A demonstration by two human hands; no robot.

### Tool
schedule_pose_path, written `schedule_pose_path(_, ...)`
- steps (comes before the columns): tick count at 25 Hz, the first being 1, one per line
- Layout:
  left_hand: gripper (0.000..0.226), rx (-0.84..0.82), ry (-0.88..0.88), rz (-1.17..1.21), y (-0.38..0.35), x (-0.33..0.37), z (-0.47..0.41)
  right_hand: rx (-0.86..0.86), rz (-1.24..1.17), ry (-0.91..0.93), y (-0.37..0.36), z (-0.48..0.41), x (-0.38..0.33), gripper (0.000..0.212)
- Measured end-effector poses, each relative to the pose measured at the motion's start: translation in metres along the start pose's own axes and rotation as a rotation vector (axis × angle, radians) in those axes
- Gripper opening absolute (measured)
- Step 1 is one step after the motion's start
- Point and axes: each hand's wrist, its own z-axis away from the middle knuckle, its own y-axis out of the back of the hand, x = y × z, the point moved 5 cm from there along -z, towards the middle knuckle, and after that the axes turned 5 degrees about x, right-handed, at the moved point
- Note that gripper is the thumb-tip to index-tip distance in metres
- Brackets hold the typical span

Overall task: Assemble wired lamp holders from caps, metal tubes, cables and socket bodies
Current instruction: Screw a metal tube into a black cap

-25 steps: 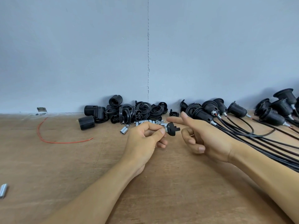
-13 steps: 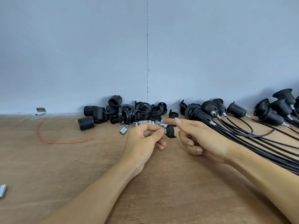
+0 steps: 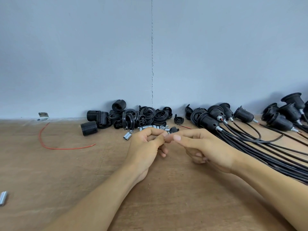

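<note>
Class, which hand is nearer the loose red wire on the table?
Left. The left hand, pinching a black cap, lies right of the red wire; the right hand is farther right.

The surface (image 3: 66, 172) is matt, grainy wood. At 11 o'clock the socket bodies (image 3: 88, 129) are black ribbed plastic with a slight sheen; the metal tubes (image 3: 127, 135) are glossy. At 3 o'clock the cables (image 3: 283, 162) have smooth black sheaths.
</note>
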Motion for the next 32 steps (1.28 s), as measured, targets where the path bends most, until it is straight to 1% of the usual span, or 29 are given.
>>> schedule_pose_path(3, 0.005, -0.014, 0.009, -0.027, 0.0, -0.002, 0.0, 0.099, -0.027, 0.033, 0.006, -0.002, 0.0, 0.04)
schedule_pose_path(7, 0.007, -0.051, 0.018, -0.046, -0.001, -0.003, 0.001, 0.123, 0.128, 0.04, 0.008, -0.002, 0.001, 0.038)
schedule_pose_path(8, 0.008, -0.058, 0.02, -0.043, -0.001, -0.003, 0.001, 0.122, 0.183, 0.053, 0.008, -0.002, 0.0, 0.035)
schedule_pose_path(10, 0.009, -0.063, 0.022, -0.028, -0.002, -0.002, 0.001, 0.123, 0.295, 0.095, 0.004, -0.002, -0.002, 0.022)
schedule_pose_path(11, 0.009, -0.06, 0.023, -0.019, -0.002, -0.001, 0.001, 0.129, 0.334, 0.109, 0.003, -0.002, -0.003, 0.026)
schedule_pose_path(13, 0.01, -0.052, 0.023, -0.012, -0.003, 0.0, 0.001, 0.157, 0.336, 0.091, 0.002, -0.002, -0.002, 0.056)
schedule_pose_path(14, 0.01, -0.049, 0.021, -0.014, -0.003, 0.001, 0.001, 0.174, 0.296, 0.064, 0.003, -0.002, -0.002, 0.064)
schedule_pose_path(15, 0.011, -0.044, 0.02, -0.019, -0.003, 0.001, 0.001, 0.169, 0.249, 0.042, 0.002, -0.001, -0.002, 0.066)
schedule_pose_path(17, 0.012, -0.026, 0.019, -0.034, -0.002, 0.0, 0.001, 0.103, 0.177, 0.041, 0.0, 0.002, -0.005, 0.059)
schedule_pose_path(19, 0.013, 0.003, 0.019, -0.037, -0.001, 0.0, 0.0, 0.044, 0.119, 0.053, 0.002, 0.003, -0.004, 0.044)
schedule_pose_path(21, 0.013, 0.019, 0.022, -0.028, 0.0, -0.001, -0.001, 0.051, 0.096, 0.018, 0.007, 0.001, 0.004, 0.035)
schedule_pose_path(23, 0.012, 0.022, 0.027, -0.029, 0.001, -0.002, -0.002, 0.123, 0.201, 0.022, 0.01, -0.001, 0.009, 0.037)
schedule_pose_path(25, 0.011, 0.012, 0.034, -0.037, 0.002, -0.002, -0.002, 0.275, 0.322, 0.085, 0.015, -0.003, 0.01, 0.033)
schedule_pose_path(26, 0.011, 0.001, 0.037, -0.044, 0.002, -0.003, -0.001, 0.352, 0.326, 0.106, 0.018, -0.002, 0.009, 0.035)
schedule_pose_path(27, 0.011, -0.011, 0.04, -0.05, 0.001, -0.003, -0.001, 0.391, 0.313, 0.119, 0.02, -0.002, 0.009, 0.04)
schedule_pose_path(28, 0.011, -0.023, 0.04, -0.054, 0.0, -0.003, -0.001, 0.389, 0.296, 0.122, 0.019, -0.002, 0.009, 0.045)
schedule_pose_path(29, 0.011, -0.03, 0.038, -0.058, 0.0, -0.003, -0.001, 0.352, 0.282, 0.128, 0.016, -0.002, 0.008, 0.045)
schedule_pose_path(31, 0.011, -0.041, 0.025, -0.068, 0.0, -0.003, -0.001, 0.277, 0.26, 0.121, 0.01, -0.004, 0.006, 0.028)
schedule_pose_path(32, 0.011, -0.051, 0.016, -0.075, -0.001, -0.003, 0.0, 0.258, 0.244, 0.087, 0.009, -0.004, 0.005, 0.025)
